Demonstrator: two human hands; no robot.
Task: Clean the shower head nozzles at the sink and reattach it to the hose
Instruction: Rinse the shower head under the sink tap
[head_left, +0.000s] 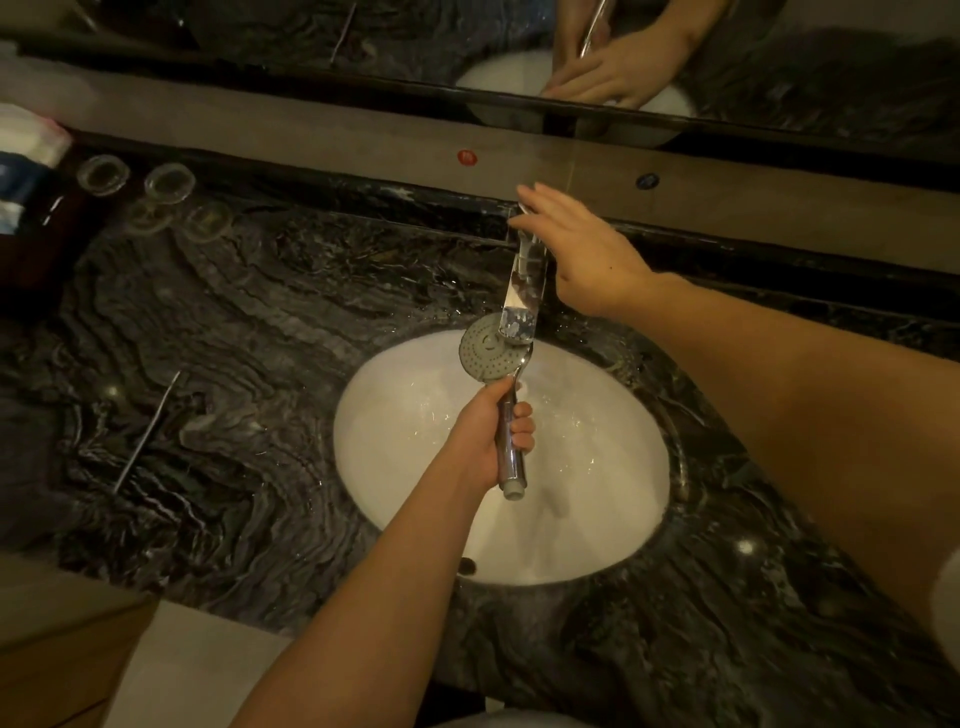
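My left hand (488, 441) grips the chrome handle of the detached shower head (485, 353) over the white oval sink (415, 509). The grey nozzle face points up and sits just under the tip of the flat chrome faucet (524, 280). The handle's threaded end hangs free below my fist. My right hand (576, 249) reaches to the base of the faucet by the back wall, fingers extended and touching it. No hose is in view.
Dark marbled countertop (234, 338) surrounds the basin. A thin metal pin (148, 431) lies on it at the left. Several upturned glasses (169, 184) and folded towels (26, 156) stand at the far left. A mirror (623, 62) runs along the back wall.
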